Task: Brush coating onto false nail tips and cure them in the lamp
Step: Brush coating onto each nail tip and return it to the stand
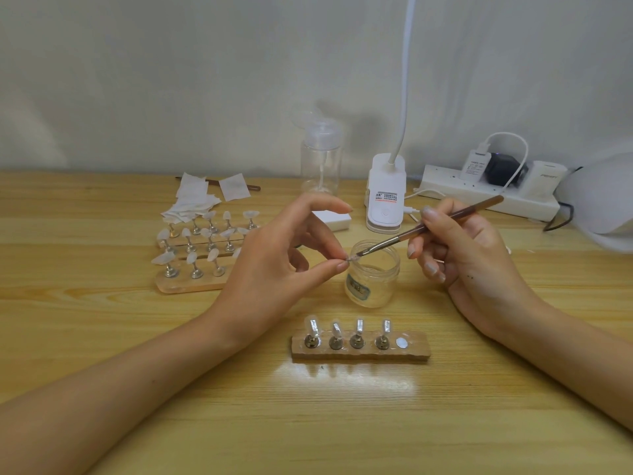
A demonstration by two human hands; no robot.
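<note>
At the rim of the jar (373, 284) mid-bench (102, 320), the left hand (284, 258) is pinching a nail tip (350, 259); the right hand (462, 252) is gripping the brush (431, 225), bristles touching it. 4 tips (359, 325) are standing on the front holder (416, 349).

My left forearm (154, 371) and right forearm (565, 347) are bare. On my right hand (476, 258), the fingers (432, 267) carry pale greyish nails; behind them, toward the wrist, sit tiny dark specks (471, 277).
</note>
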